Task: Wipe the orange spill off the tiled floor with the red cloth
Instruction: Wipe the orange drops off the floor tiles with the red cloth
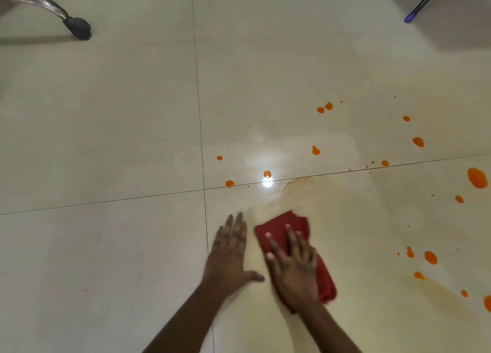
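The red cloth point(281, 227) lies crumpled on the cream tiled floor point(106, 140) near the bottom centre. My right hand point(293, 267) presses flat on top of it, fingers spread. My left hand point(229, 254) rests palm down on the bare tile just left of the cloth, holding nothing. Orange spill drops are scattered ahead and to the right: a large blob point(477, 177) at the right edge, smaller drops point(267, 173) near the tile joint, others point(430, 257) at lower right. A pale orange smear point(305, 190) fans out beyond the cloth.
An office chair's metal leg and black castor point(77, 28) stand at the upper left. A blue-tipped dark pole point(422, 3) leans in at the upper right. Dark grout lines point(199, 113) cross just left of my hands.
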`<state>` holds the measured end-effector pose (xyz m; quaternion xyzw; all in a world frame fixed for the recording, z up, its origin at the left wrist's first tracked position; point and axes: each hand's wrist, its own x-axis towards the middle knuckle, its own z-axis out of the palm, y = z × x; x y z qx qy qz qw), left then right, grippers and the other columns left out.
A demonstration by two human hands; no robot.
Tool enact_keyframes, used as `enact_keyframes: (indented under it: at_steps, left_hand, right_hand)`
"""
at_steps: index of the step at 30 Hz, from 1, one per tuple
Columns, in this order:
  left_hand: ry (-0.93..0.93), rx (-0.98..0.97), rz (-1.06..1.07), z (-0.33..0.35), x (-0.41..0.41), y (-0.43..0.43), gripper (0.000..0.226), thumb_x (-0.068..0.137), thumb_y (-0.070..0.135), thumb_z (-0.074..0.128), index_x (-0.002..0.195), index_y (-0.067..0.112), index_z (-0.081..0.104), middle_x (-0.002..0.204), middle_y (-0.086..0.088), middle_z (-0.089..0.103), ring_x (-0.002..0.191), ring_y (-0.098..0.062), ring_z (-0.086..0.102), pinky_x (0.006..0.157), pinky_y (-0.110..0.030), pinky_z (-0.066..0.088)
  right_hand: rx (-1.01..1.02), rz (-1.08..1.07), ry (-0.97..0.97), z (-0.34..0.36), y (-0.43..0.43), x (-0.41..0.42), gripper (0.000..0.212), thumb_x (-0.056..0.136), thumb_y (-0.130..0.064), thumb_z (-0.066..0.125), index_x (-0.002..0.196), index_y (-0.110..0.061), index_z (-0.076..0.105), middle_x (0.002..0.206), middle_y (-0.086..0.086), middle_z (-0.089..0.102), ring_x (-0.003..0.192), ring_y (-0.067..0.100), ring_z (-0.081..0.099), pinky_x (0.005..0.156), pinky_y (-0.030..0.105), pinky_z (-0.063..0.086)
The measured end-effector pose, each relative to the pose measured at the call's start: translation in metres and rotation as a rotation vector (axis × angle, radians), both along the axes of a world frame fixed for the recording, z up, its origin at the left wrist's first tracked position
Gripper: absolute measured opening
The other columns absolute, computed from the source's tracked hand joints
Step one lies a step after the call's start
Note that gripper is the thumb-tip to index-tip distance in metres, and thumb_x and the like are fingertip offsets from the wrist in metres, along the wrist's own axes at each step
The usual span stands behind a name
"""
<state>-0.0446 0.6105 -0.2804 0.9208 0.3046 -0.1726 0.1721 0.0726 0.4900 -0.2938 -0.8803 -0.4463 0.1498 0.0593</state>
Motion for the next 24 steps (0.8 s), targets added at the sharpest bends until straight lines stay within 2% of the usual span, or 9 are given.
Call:
enact_keyframes:
  at_steps: [2, 4, 7, 11, 14, 17, 21, 22, 24]
  left_hand:
    - [-0.026, 0.073, 0.117, 0.001, -0.010, 0.024, 0.128, 0.061, 0.082, 0.049, 0.143, 0.007, -0.015, 0.149, -0.009, -0.030, 0.140, -0.027, -0.024, 0.120, -0.045, 0.000]
    - [0.023, 0.067, 0.180, 0.001, -0.016, 0.045, 0.134, 0.060, 0.082, 0.054, 0.141, 0.006, -0.023, 0.147, -0.010, -0.033, 0.135, -0.024, -0.030, 0.115, -0.040, -0.012]
    - [0.076, 0.052, 0.142, -0.001, -0.010, 0.067, 0.143, 0.054, 0.087, 0.051, 0.143, 0.002, -0.023, 0.145, -0.011, -0.038, 0.137, -0.025, -0.032, 0.113, -0.040, -0.016]
    - [0.055, 0.000, 0.153, -0.006, -0.002, 0.076, 0.141, 0.058, 0.080, 0.060, 0.145, 0.003, -0.021, 0.140, -0.010, -0.041, 0.140, -0.031, -0.029, 0.115, -0.042, -0.013]
    - [0.047, -0.009, 0.172, -0.008, -0.001, 0.075, 0.140, 0.058, 0.079, 0.061, 0.145, 0.006, -0.022, 0.150, -0.011, -0.035, 0.138, -0.028, -0.032, 0.115, -0.041, -0.014]
    - [0.066, 0.004, 0.156, -0.010, -0.004, 0.077, 0.140, 0.057, 0.083, 0.056, 0.144, 0.007, -0.023, 0.148, -0.008, -0.037, 0.138, -0.026, -0.033, 0.117, -0.040, -0.013]
    - [0.062, -0.031, 0.177, -0.008, -0.005, 0.077, 0.140, 0.059, 0.080, 0.060, 0.140, 0.008, -0.030, 0.140, -0.005, -0.045, 0.133, -0.024, -0.039, 0.116, -0.040, -0.014]
    - [0.064, -0.041, 0.184, -0.008, -0.003, 0.076, 0.140, 0.060, 0.078, 0.061, 0.138, 0.008, -0.032, 0.139, -0.006, -0.046, 0.132, -0.024, -0.040, 0.116, -0.040, -0.014]
    - [0.062, -0.044, 0.194, -0.007, 0.000, 0.074, 0.139, 0.060, 0.076, 0.062, 0.137, 0.008, -0.031, 0.139, -0.007, -0.045, 0.131, -0.025, -0.041, 0.116, -0.041, -0.015]
  right_hand:
    - [0.036, 0.149, -0.004, -0.002, 0.033, -0.024, 0.046, 0.089, -0.050, 0.033, 0.135, -0.046, 0.037, 0.149, 0.004, 0.036, 0.134, 0.029, 0.028, 0.107, 0.049, 0.024]
    - [0.085, 0.277, -0.081, -0.007, 0.080, -0.011, 0.048, 0.093, -0.051, 0.029, 0.141, -0.047, 0.024, 0.156, 0.001, 0.016, 0.143, 0.033, 0.009, 0.110, 0.053, 0.009]
    - [0.001, 0.147, -0.032, -0.009, 0.129, 0.051, 0.048, 0.096, -0.052, 0.020, 0.142, -0.050, 0.011, 0.157, -0.005, -0.006, 0.143, 0.028, -0.014, 0.111, 0.053, -0.003]
    - [0.000, -0.173, -0.057, -0.008, 0.097, 0.060, 0.053, 0.090, -0.055, 0.012, 0.143, -0.049, 0.012, 0.158, -0.002, 0.008, 0.144, 0.029, -0.001, 0.112, 0.054, 0.010]
    - [0.055, 0.053, -0.009, -0.002, 0.113, -0.006, 0.050, 0.091, -0.050, 0.024, 0.139, -0.043, 0.033, 0.152, 0.004, 0.031, 0.140, 0.036, 0.022, 0.105, 0.058, 0.025]
    - [0.041, 0.278, -0.022, -0.006, 0.195, 0.021, 0.048, 0.096, -0.049, 0.016, 0.144, -0.046, 0.014, 0.158, 0.000, 0.005, 0.144, 0.033, -0.002, 0.111, 0.057, 0.003]
    - [-0.036, -0.197, -0.027, -0.008, 0.194, 0.093, 0.049, 0.097, -0.048, 0.017, 0.144, -0.047, 0.004, 0.158, -0.003, -0.004, 0.144, 0.029, -0.009, 0.113, 0.056, 0.002]
    - [-0.028, -0.233, -0.042, -0.006, 0.178, 0.079, 0.049, 0.097, -0.047, 0.017, 0.145, -0.046, 0.005, 0.158, -0.002, -0.003, 0.144, 0.029, -0.009, 0.113, 0.056, 0.003]
    - [0.018, -0.058, -0.060, -0.002, 0.163, 0.026, 0.050, 0.095, -0.047, 0.013, 0.145, -0.044, 0.008, 0.157, -0.002, -0.002, 0.144, 0.030, -0.007, 0.112, 0.055, 0.002]
